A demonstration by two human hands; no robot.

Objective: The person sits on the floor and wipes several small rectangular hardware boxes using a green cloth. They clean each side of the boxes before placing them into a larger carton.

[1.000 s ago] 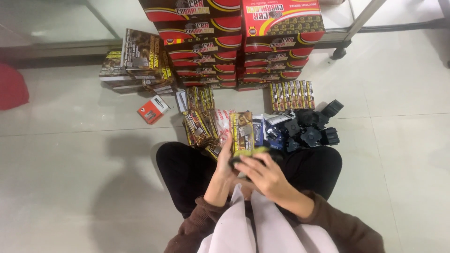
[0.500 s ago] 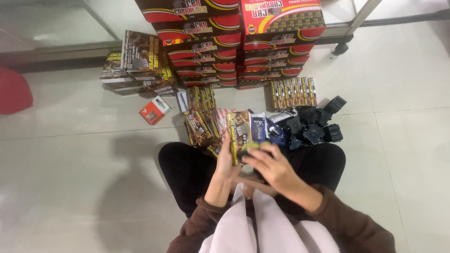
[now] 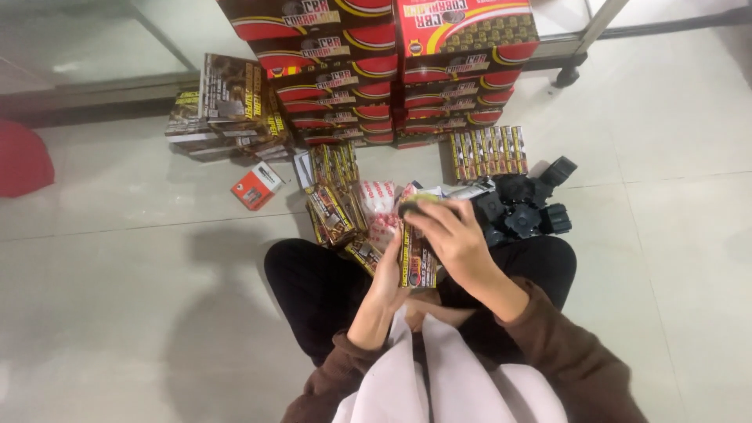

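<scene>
I sit on the floor with my legs crossed. My left hand [image 3: 389, 270] grips the left edge of a flat, printed brown-and-yellow packet [image 3: 417, 254] held upright over my lap. My right hand [image 3: 454, 239] covers the packet's top and right side, its fingers curled over a dark round piece [image 3: 417, 206] at the upper end. Just ahead of my knees lie several similar packets [image 3: 333, 211] and a white-and-red wrapper [image 3: 379, 200].
A tall stack of red-and-brown cartons [image 3: 392, 70] stands ahead. A lower pile of brown boxes [image 3: 227, 110] is at its left, a small red box [image 3: 257, 186] on the tiles. A row of packets [image 3: 487, 151] and black plastic parts [image 3: 525, 207] lie at right. A red object [image 3: 19, 160] sits at far left.
My right hand has climbed from the packet's lower side to its top end. The packet has stayed upright in my left hand, shifted slightly.
</scene>
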